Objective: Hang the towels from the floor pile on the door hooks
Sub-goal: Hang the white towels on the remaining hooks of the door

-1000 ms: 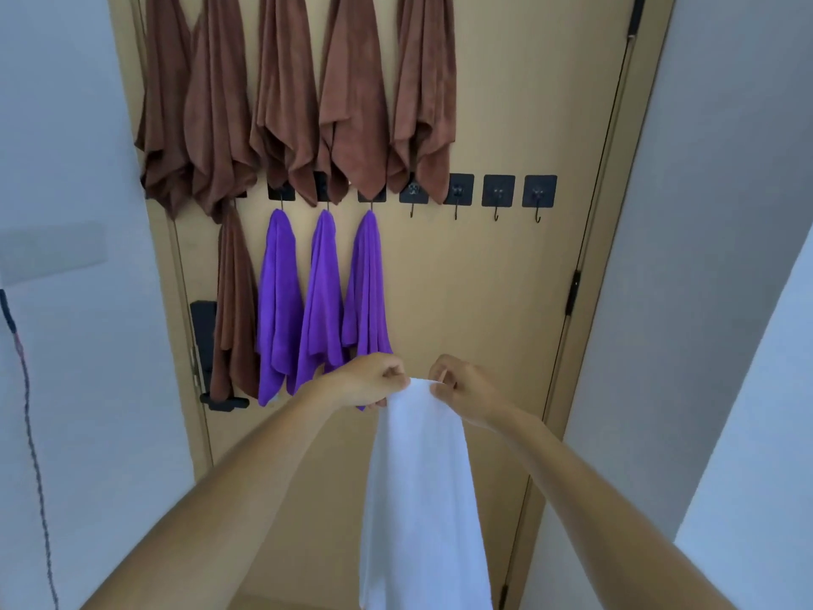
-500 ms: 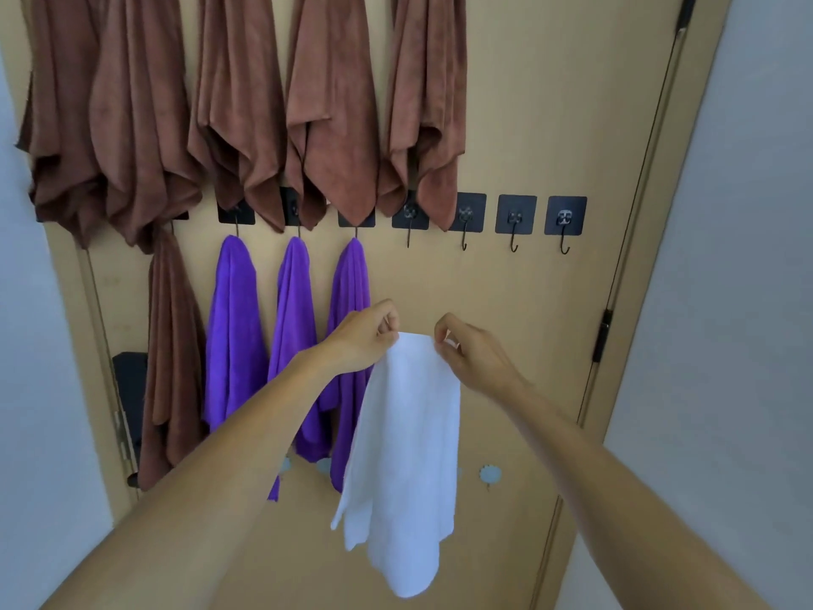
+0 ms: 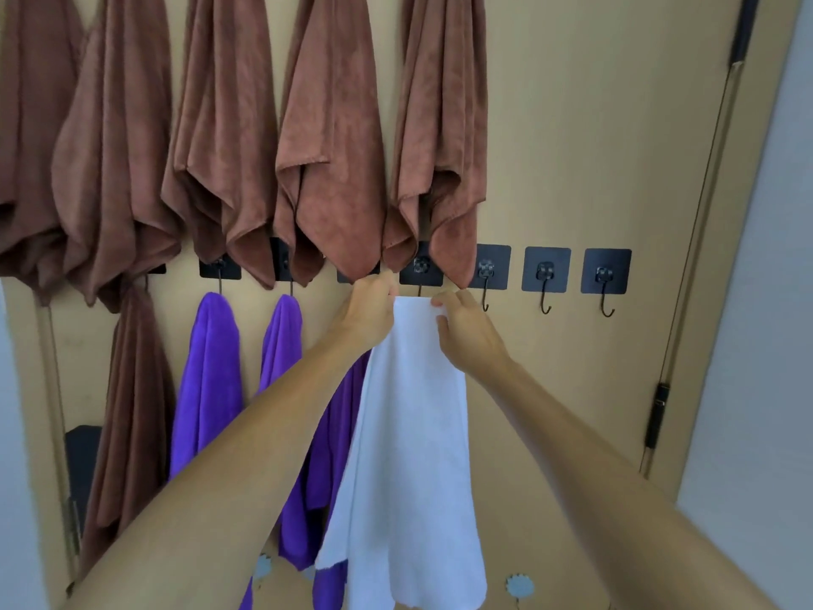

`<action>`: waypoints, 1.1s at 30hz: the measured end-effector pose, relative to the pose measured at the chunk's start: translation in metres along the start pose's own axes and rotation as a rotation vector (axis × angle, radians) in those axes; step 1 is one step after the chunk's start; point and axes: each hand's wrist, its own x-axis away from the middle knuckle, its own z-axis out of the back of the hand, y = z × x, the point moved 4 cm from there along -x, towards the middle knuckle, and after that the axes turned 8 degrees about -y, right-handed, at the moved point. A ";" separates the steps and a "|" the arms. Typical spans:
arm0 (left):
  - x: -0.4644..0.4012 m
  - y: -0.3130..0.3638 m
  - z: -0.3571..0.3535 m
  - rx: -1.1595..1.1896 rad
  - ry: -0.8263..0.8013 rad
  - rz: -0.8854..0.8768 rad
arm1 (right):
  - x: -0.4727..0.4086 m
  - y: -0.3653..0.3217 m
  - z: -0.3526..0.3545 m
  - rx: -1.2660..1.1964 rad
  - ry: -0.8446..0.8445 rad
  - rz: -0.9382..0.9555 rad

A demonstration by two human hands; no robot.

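A white towel [image 3: 413, 433] hangs from both my hands against the tan door [image 3: 594, 125]. My left hand [image 3: 369, 308] pinches its top left corner and my right hand [image 3: 466, 332] grips the top right edge. The towel's top edge sits right under a black hook [image 3: 420, 270] in the lower row, touching its wire. Three bare hooks [image 3: 545, 275] follow to the right. Purple towels [image 3: 206, 380] hang from hooks to the left. Brown towels [image 3: 334, 147] drape from an upper row down over the hook plates.
Another brown towel [image 3: 132, 411] hangs low at the left beside a dark door handle [image 3: 81, 460]. The door's hinge [image 3: 655, 416] and frame stand at the right, with a pale wall [image 3: 756, 345] beyond. Small round stickers [image 3: 519, 585] dot the lower door.
Both hands have lifted the white towel from waist height up to the lower hook row, and the view has closed in on the door.
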 end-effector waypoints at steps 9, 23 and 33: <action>-0.032 0.002 -0.025 -0.142 0.089 0.021 | -0.026 0.007 -0.012 0.122 0.124 -0.020; 0.036 -0.030 -0.077 0.287 0.082 -0.042 | 0.029 0.002 -0.072 -0.300 0.041 -0.032; 0.102 -0.052 -0.140 0.080 -0.212 -0.067 | 0.076 -0.010 -0.121 -0.379 -0.067 -0.128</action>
